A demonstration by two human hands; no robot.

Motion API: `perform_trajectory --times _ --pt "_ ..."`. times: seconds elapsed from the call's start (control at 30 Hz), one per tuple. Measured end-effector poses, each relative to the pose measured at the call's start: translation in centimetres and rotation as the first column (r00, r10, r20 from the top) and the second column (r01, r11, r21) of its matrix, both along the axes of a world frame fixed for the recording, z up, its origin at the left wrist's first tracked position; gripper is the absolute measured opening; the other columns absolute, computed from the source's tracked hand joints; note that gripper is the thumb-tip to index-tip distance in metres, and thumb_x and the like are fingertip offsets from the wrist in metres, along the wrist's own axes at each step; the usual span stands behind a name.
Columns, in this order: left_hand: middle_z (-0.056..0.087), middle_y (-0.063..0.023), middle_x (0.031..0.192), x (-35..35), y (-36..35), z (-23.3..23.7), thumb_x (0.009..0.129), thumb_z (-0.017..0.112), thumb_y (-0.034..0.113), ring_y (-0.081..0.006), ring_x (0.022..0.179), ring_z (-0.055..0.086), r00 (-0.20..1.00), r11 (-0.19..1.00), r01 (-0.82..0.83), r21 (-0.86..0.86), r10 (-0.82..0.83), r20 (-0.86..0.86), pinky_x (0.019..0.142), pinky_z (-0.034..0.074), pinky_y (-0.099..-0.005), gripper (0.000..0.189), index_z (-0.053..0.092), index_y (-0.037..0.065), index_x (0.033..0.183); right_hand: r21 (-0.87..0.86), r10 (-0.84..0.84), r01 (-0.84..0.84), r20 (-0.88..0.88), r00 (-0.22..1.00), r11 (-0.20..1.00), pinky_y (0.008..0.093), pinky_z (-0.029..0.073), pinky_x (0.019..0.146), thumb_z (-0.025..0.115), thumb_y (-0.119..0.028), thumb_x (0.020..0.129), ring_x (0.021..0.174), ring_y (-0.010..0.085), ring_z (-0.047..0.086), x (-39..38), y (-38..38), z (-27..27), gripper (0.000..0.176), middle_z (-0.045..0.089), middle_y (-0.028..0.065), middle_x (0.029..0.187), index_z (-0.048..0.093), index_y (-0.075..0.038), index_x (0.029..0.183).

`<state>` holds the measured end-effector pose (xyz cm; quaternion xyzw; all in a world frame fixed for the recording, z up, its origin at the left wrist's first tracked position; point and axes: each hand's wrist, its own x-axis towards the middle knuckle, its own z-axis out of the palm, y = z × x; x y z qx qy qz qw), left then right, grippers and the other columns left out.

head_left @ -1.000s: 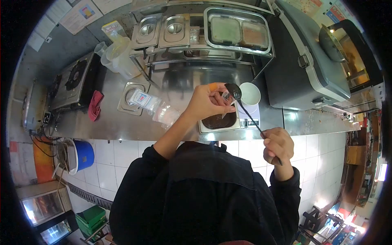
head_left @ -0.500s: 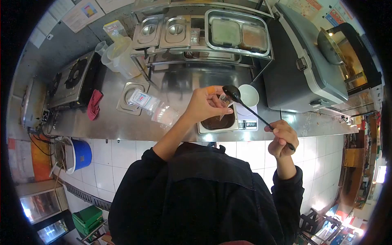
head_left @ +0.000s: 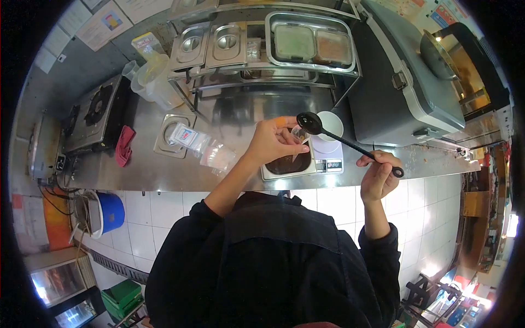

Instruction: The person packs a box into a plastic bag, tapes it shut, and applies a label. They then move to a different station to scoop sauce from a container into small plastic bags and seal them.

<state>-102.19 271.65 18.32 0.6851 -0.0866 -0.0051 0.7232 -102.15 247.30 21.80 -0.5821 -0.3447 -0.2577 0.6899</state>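
My left hand pinches a small clear plastic bag over a metal pan of dark brown sauce. Between the fingers of my right hand is the handle of a black spoon. Its bowl end is beside my left fingertips, above the bag's top; what it carries, if anything, I cannot make out. Just behind the spoon, a white bowl sits on a white digital scale. The lower part of the bag is partly hidden by my left fingers.
Left of the pan lie packs of clear bags and a metal lid. A red cloth lies by a gas stove. Behind stands a metal rack with lidded pans. A large grey cool box stands at right.
My right hand has risen and turned, bringing the spoon's handle up to a flatter angle. My left hand keeps its hold on the bag. The whole view has shifted slightly.
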Motion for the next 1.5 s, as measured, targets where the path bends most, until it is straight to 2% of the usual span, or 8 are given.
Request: perform_trajectory --times 0.37,0.47,0.67,0.87,1.07,1.17,1.37,1.5 --pt "0.067 -0.0089 0.073 1.3 -0.3 -1.6 0.063 0.081 0.004 -0.0099 0.069 0.063 1.000 1.000 -0.004 -0.003 0.004 -0.006 0.068 0.051 -0.0232 0.057 0.057 -0.003 0.114 0.208 -0.088 0.126 -0.184 0.979 0.970 0.0286 0.046 0.056 0.041 -0.020 0.097 0.061 0.0196 0.056 0.0 -1.6 -0.8 0.023 0.056 0.0136 0.076 0.049 0.001 0.098" --pt "0.065 -0.0139 0.105 3.3 0.6 -3.1 0.061 0.082 0.003 -0.0091 0.073 0.063 0.988 0.982 -0.151 -0.112 0.154 0.015 0.065 0.051 -0.0207 0.055 0.058 -0.001 0.111 0.271 -0.171 0.246 -0.271 0.947 0.931 0.0282 0.045 0.056 0.042 -0.019 0.096 0.059 0.0173 0.054 -0.8 -2.1 -2.8 0.021 0.056 0.0121 0.071 0.051 0.000 0.096" --pt "0.067 -0.0157 0.095 8.3 -2.5 -2.2 0.059 0.084 0.014 -0.0137 0.074 0.067 0.943 0.951 -0.212 0.225 0.139 0.303 0.065 0.052 -0.0259 0.057 0.059 0.001 0.109 -0.554 -0.319 -0.117 -0.626 0.712 0.825 0.0220 0.044 0.057 0.057 -0.020 0.089 0.067 0.0112 0.059 -3.3 1.0 -7.8 0.040 0.064 0.0057 0.084 0.050 -0.002 0.124" --pt "0.063 -0.0163 0.107 9.4 -5.5 -4.9 0.059 0.084 0.015 -0.0168 0.079 0.067 0.957 0.969 -0.206 0.138 0.170 0.233 0.067 0.051 -0.0254 0.063 0.056 0.002 0.114 -0.455 -0.296 -0.033 -0.631 0.717 0.890 0.0237 0.046 0.061 0.065 -0.018 0.082 0.080 0.0128 0.055 -4.3 -0.4 -9.5 0.070 0.056 0.0084 0.099 0.028 -0.010 0.141" --pt "0.059 -0.0125 0.098 1.0 4.4 -11.3 0.070 0.075 0.014 -0.0201 0.081 0.061 0.774 0.736 -0.628 0.252 0.559 0.297 0.068 0.049 -0.0287 0.041 0.057 0.004 0.105 -0.513 -0.469 0.125 -0.622 0.628 0.849 0.0220 0.042 0.064 0.065 -0.013 0.083 0.080 0.0109 0.052 -4.9 -1.5 -10.0 0.057 0.055 0.0066 0.099 0.040 -0.007 0.133" --pt "0.059 -0.0140 0.094 -5.6 10.4 -12.4 0.069 0.070 0.011 -0.0291 0.083 0.060 0.818 0.379 -0.425 0.822 0.550 0.169 0.067 0.049 -0.0354 0.033 0.059 0.005 0.099 -0.483 -0.483 0.181 -0.628 0.611 0.857 0.0212 0.042 0.064 0.064 -0.012 0.084 0.079 0.0105 0.052 -5.1 -1.9 -11.2 0.048 0.056 0.0057 0.098 0.046 -0.005 0.127" --pt "0.064 -0.0116 0.080 -8.4 13.7 -17.6 0.079 0.065 0.012 -0.0230 0.069 0.062 0.779 0.460 -0.496 0.736 0.610 0.143 0.067 0.049 -0.0304 0.019 0.065 0.003 0.096 -0.521 -0.578 0.330 -0.437 0.689 0.787 0.0228 0.042 0.062 0.060 -0.006 0.084 0.078 0.0114 0.054 -4.1 -0.5 -8.9 0.023 0.058 0.0045 0.086 0.059 -0.004 0.108" --pt "0.067 -0.0091 0.080 -8.4 13.7 -15.5 0.080 0.066 0.011 -0.0152 0.069 0.063 0.656 0.503 -0.628 0.594 0.753 0.057 0.066 0.048 -0.0256 0.020 0.066 0.003 0.099 -0.501 -0.673 0.723 0.323 0.666 0.476 0.0336 0.042 0.073 0.066 0.006 0.068 0.075 0.0240 0.052 -4.6 1.1 -5.1 0.025 0.058 0.0078 0.083 0.065 -0.006 0.091"
